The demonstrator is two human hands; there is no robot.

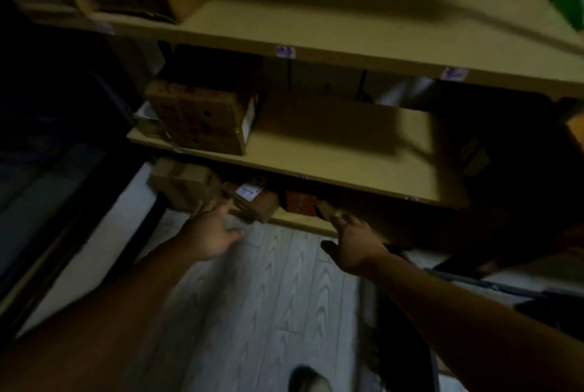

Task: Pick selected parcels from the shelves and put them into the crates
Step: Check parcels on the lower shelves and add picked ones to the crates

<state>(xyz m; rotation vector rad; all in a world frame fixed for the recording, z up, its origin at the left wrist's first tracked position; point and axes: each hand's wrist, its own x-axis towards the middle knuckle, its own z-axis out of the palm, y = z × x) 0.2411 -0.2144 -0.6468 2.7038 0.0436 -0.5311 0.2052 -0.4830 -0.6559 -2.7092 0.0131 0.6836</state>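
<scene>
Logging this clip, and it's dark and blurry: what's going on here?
A person is reaching both bare hands down toward the bottom shelf. The left hand, fingers spread, is at a brown parcel with a white label. The right hand, also open, is at the shelf edge near a red packet. Neither hand holds anything yet, and blur hides whether they touch. Stacked boxes sit on the middle shelf. No crate is in view.
</scene>
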